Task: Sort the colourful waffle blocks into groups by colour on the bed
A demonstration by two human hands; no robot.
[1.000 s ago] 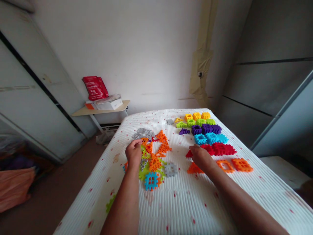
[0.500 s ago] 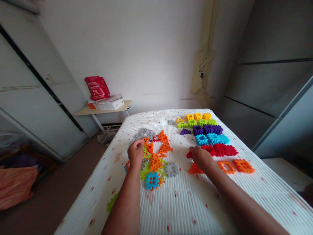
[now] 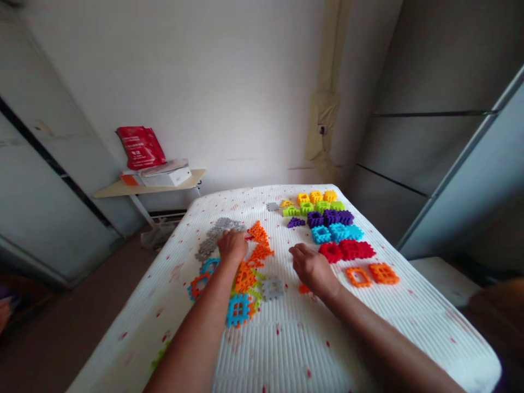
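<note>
My left hand [image 3: 232, 245] reaches down into a mixed heap of toothed plastic building pieces, its fingers bent together. Close by its fingertips a bit of a red piece [image 3: 249, 237] shows; whether the fingers grip it is hidden. Orange triangular pieces [image 3: 257, 233] lie just beyond, and grey pieces [image 3: 219, 234] are on the far left side. Nearer me are a blue window piece [image 3: 239, 310] and a grey square piece [image 3: 272, 287]. My right hand [image 3: 310, 266] is closed, fingers curled, left of the red stacked pieces [image 3: 356, 249]. Anything in it is hidden. Below it an orange piece [image 3: 303, 288] peeks out.
Rows of yellow [image 3: 316, 196], green [image 3: 321, 206], purple [image 3: 339, 217] and blue stacks [image 3: 338, 231] stand on the right of the quilted white surface [image 3: 295, 338]. Two orange squares [image 3: 383, 273] lie nearer. A side table [image 3: 112, 190] holds a red bag [image 3: 140, 147] and a white box [image 3: 171, 176].
The view has swung to the right. My left hand has moved right and deeper into the heap, over the red piece. My right hand has drawn leftward from beside the red stacks.
</note>
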